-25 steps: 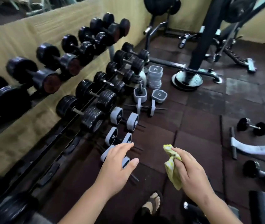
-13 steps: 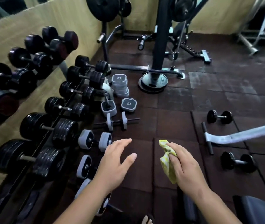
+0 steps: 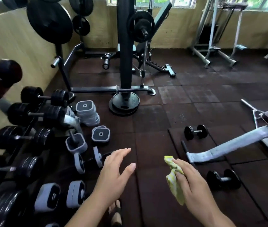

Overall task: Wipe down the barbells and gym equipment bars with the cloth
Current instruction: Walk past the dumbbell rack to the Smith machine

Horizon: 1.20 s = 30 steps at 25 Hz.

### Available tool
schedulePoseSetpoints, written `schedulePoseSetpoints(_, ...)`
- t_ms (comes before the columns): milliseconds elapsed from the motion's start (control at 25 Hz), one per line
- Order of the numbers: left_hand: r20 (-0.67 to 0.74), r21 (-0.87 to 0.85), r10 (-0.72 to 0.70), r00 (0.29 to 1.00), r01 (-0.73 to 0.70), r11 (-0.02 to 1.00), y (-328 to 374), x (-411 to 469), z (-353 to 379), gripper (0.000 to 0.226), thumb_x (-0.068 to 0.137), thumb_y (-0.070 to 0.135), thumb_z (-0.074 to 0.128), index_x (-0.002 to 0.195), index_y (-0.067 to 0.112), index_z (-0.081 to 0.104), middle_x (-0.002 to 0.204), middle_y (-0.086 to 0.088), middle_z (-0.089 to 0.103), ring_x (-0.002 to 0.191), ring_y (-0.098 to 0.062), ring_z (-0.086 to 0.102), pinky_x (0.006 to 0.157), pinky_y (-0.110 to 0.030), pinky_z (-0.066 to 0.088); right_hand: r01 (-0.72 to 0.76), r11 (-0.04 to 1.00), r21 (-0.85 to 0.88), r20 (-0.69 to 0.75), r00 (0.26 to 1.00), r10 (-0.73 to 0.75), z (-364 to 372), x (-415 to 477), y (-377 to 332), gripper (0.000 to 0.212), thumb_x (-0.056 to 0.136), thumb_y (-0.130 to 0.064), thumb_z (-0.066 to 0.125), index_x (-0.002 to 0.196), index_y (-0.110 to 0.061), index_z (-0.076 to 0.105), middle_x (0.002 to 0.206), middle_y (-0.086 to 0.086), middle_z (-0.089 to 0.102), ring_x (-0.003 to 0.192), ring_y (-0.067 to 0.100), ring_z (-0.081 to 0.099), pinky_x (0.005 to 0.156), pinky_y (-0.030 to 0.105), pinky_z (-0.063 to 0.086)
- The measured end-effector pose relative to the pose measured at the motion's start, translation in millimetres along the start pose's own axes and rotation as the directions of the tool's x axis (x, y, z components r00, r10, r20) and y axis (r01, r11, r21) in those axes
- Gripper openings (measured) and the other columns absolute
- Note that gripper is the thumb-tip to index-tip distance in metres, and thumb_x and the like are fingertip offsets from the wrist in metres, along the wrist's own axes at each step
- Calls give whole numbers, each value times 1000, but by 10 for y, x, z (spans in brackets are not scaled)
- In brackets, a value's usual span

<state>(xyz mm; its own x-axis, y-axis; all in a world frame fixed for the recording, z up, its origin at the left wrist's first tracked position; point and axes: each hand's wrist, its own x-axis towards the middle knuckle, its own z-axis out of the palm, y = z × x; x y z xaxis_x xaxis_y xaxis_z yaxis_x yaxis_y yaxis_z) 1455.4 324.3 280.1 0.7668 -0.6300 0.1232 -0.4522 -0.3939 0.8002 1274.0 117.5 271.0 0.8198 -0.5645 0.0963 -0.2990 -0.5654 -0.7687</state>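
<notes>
Black round iron dumbbells (image 3: 42, 139) stand racked along the left side, grey square-ended dumbbells (image 3: 48, 199) lie just right of them, a stack of grey square plates (image 3: 87, 112) stands behind those, black round weight plates (image 3: 124, 104) lie flat at the foot of the black steel post (image 3: 125, 46), and at right one small black dumbbell (image 3: 195, 131) lies behind the pale metal bench leg (image 3: 228, 145), a second small black dumbbell (image 3: 223, 179) before it.

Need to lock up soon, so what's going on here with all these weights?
A person stands among the weights, about to wipe them. Their right hand grips a yellow cloth. Their left hand is open, held out over the floor beside a grey-plated dumbbell. Neither hand appears to touch any equipment at this moment. Black dumbbells line the rack on the left.
</notes>
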Motion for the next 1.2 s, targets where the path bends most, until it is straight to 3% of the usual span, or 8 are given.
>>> schedulePoseSetpoints(160,52,-25,26,998,-25,999,-279,1103,-162,53,88,61,50,138,43,49,136,35,44,135,-1,40,109,-24,34,-34,999,-21,-30,999,33,154,1020,-115,58,100,-15,57,127,-66,51,141,-25,54,137,-2,44,112,18,32)
schedulePoseSetpoints(280,103,11,80,991,-82,997,-398,1931,-359,54,88,62,47,138,42,49,137,34,44,133,5,37,109,-17,29,-48,998,29,-74,996,50,265,1775,-297,50,102,-16,53,128,-58,55,138,-27,55,136,0,46,113,26,36)
schedulePoseSetpoints(440,126,13,123,984,-126,992,-400,2949,-404,55,88,60,47,139,39,50,138,28,46,132,2,38,108,-18,30,-55,996,66,-131,989,63,242,2592,-378,43,102,-18,51,128,-52,56,134,-27,57,133,2,49,111,24,37)
schedulePoseSetpoints(680,184,11,163,969,-168,986,-276,4209,29,56,88,64,45,140,42,47,138,32,44,133,4,36,103,-14,29,-74,996,54,-224,971,84,30,3758,48,37,103,-19,51,133,-40,59,136,-20,59,133,6,51,111,37,41)
schedulePoseSetpoints(920,180,11,141,973,-146,989,-2,5467,515,57,87,65,44,139,42,49,138,32,44,134,6,36,108,-20,30,-83,995,59,-208,974,93,-471,4983,468,55,101,-15,54,124,-65,51,133,-30,57,131,0,50,108,23,37)
schedulePoseSetpoints(1080,141,-17,131,981,-130,991,245,6257,783,55,88,61,47,139,40,51,137,30,47,134,1,39,111,-26,34,-78,996,30,-209,974,83,-852,5777,717,49,101,-17,53,127,-59,55,136,-29,57,133,3,50,111,36,40)
schedulePoseSetpoints(1200,168,-29,134,977,-131,991,323,6759,947,54,88,61,48,139,42,49,137,32,46,135,1,37,111,-26,34,-87,995,48,-225,970,96,-1018,6268,834,51,101,-16,53,124,-62,54,135,-31,57,133,4,50,110,30,38)
